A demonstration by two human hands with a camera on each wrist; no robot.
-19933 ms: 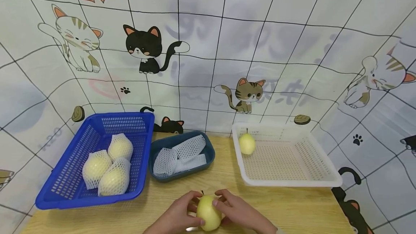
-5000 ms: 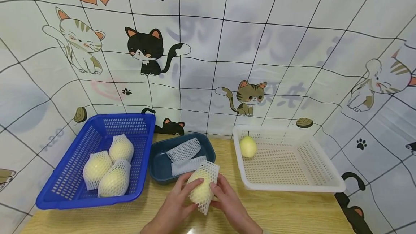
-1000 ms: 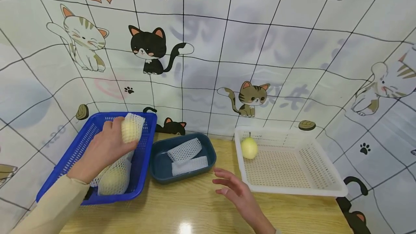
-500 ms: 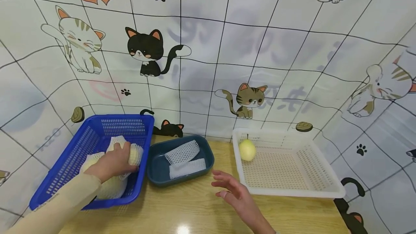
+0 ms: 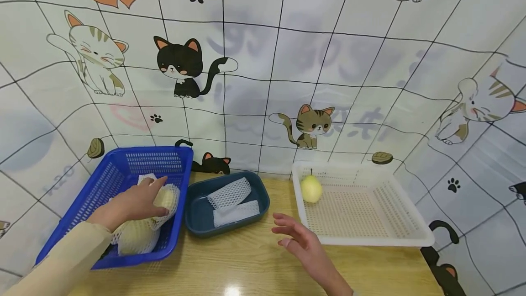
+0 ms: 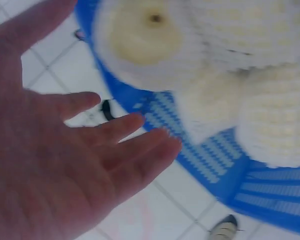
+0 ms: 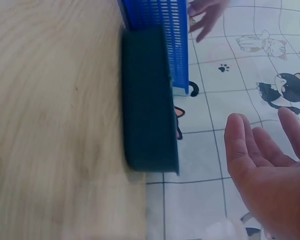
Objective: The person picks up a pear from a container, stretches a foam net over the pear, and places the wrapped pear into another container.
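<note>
My left hand (image 5: 130, 202) hovers over the blue basket (image 5: 160, 158), fingers spread and holding nothing. Just under its fingertips lies a pear in a white foam net (image 5: 167, 199), at the basket's right side. Another netted pear (image 5: 137, 237) sits in front; others are partly hidden by the hand. In the left wrist view the open palm (image 6: 65, 165) is apart from the netted pears (image 6: 145, 42). My right hand (image 5: 302, 245) hangs in the air before the white basket (image 5: 357, 214), fingers loosely bent around nothing. A bare yellow pear (image 5: 311, 189) stands in that basket's left corner.
Between the baskets stands a dark teal box (image 5: 199, 216) with two loose foam nets, one upper (image 5: 230, 193) and one lower (image 5: 236, 214). All rest on a wooden table (image 5: 246, 259). A cat-printed sheet (image 5: 255, 58) rises directly behind.
Earlier both hands worked a foam net onto a bare pear. My left hand then carried the netted pear over the blue basket, lowered it in and released it. The right hand has hardly moved lately.
</note>
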